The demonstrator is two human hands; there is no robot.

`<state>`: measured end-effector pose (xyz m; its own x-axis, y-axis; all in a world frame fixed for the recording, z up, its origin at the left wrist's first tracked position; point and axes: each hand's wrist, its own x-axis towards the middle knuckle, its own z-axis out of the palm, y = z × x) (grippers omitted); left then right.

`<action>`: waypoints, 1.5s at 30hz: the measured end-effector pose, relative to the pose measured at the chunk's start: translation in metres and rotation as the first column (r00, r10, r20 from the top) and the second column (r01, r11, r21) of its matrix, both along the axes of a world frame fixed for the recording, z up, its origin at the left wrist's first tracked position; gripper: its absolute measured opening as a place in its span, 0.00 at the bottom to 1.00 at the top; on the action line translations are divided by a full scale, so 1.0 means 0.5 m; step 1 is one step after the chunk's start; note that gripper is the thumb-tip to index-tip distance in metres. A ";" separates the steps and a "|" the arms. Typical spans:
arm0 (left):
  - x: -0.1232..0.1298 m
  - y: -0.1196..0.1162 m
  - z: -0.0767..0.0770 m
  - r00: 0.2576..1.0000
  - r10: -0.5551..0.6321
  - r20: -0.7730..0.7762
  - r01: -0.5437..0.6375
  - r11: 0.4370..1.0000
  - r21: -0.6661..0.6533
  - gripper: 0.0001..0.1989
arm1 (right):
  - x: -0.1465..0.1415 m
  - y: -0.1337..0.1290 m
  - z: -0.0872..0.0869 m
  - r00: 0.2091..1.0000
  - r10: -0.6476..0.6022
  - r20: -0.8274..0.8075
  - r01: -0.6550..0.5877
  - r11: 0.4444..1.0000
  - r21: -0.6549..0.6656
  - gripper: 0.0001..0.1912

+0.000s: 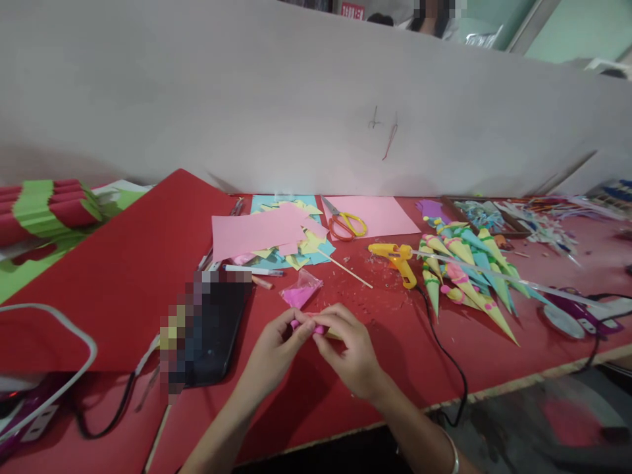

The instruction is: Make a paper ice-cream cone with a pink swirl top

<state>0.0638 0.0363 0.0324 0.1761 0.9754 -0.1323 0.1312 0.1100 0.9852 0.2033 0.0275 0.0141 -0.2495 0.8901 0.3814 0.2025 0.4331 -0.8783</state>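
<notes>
Near the front of the table, my left hand [281, 340] and my right hand [353, 349] meet with fingertips pinched together. Between them is soft pink modelling clay [318, 328], pressed by the fingers of both. A pale yellow piece [336, 334], perhaps a paper cone, shows partly beneath my right fingers; the rest of it is hidden. Just beyond the fingertips lies a small clear bag of pink clay [299, 289]. To the right, several finished-looking paper cones [464, 263] in yellow and blue with clay trim lie in a pile.
A yellow glue gun [397, 260] with a long glue stick and black cord lies right of centre. Scissors [343, 220], pink paper [385, 214] and paper scraps [296, 253] are at the back. A dark phone [222, 336] and red card [113, 283] occupy the left.
</notes>
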 end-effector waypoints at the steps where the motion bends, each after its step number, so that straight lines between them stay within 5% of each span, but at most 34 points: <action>1: 0.000 0.000 -0.002 1.000 -0.001 0.017 0.001 1.000 -0.015 0.11 | -0.001 -0.001 -0.003 1.000 -0.014 -0.015 0.014 1.000 0.003 0.16; 4: 0.003 -0.002 -0.007 0.999 0.015 0.042 -0.014 1.000 -0.024 0.11 | 0.000 -0.002 -0.005 1.000 -0.023 -0.017 0.023 1.000 0.010 0.21; 11: 0.018 -0.006 -0.021 0.996 0.087 0.007 -0.087 0.994 0.072 0.13 | 0.002 0.001 -0.005 0.995 -0.030 0.096 0.025 0.998 0.051 0.12; 17: 0.021 -0.013 -0.021 0.997 -0.041 0.069 0.037 0.998 0.057 0.15 | 0.012 0.002 0.001 1.000 -0.024 0.000 0.024 0.999 0.048 0.03; 23: 0.002 -0.019 -0.019 0.959 0.000 0.282 0.025 0.996 -0.088 0.18 | 0.100 0.048 0.026 0.877 -0.422 -0.231 0.395 0.906 -0.155 0.08; 28: -0.001 0.001 -0.006 0.879 0.237 0.414 -0.140 0.958 -0.251 0.17 | 0.126 0.077 0.024 0.980 -0.196 -0.037 0.196 0.980 -0.016 0.14; 31: 0.003 0.008 0.000 0.817 0.333 0.471 -0.185 0.925 -0.333 0.18 | 0.112 0.084 0.018 0.989 -0.131 0.065 0.133 0.990 -0.041 0.15; 39: -0.007 0.024 0.007 0.782 0.391 0.485 -0.220 0.902 -0.372 0.15 | 0.074 0.115 0.025 0.954 0.028 0.299 -0.025 1.000 -0.014 0.07; 45: 0.002 0.054 0.001 0.766 0.408 0.497 -0.205 0.888 -0.412 0.25 | 0.032 0.127 0.009 0.981 -0.039 0.190 -0.018 0.956 0.291 0.08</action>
